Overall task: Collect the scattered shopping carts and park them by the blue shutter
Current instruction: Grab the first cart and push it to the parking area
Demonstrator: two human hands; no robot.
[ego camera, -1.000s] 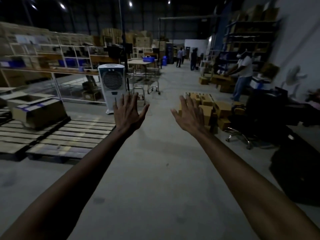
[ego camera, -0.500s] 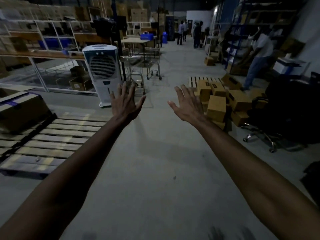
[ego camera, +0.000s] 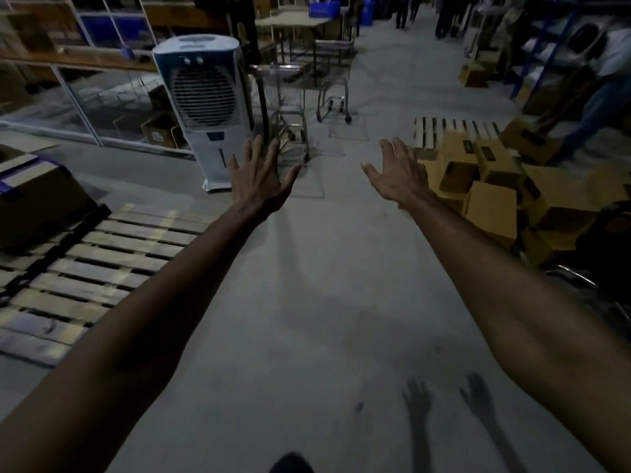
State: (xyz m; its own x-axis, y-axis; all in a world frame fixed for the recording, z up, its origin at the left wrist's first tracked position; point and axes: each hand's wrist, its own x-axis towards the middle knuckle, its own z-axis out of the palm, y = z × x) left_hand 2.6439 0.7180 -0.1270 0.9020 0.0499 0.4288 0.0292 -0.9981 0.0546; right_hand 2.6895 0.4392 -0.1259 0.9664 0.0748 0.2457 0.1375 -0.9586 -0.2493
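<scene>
Left hand: stretched out ahead at arm's length, back up, fingers straight and spread, grasping nothing.
Right hand: likewise extended, palm tilted inward, fingers relaxed and loose, empty.
Near shopping cart: metal wire frame, upright on the concrete floor, just right of the air cooler and a dark pole; beyond the left fingertips, untouched.
Far shopping cart: farther back and to the right of the first, wheels on the floor, in front of a table.
Air cooler: tall, white, front grille facing the camera, standing left of the aisle.
Table: behind the carts, carrying a blue bag.
Left pallet: wooden slats flat on the floor, with a taped cardboard box at its far left end.
Carton pile: brown boxes heaped right of the aisle, beside the right hand, partly on a second pallet.
Bystander: white top, at the right-hand shelving, blurred.
Hand shadows: two spread shapes on the floor, low right.
</scene>
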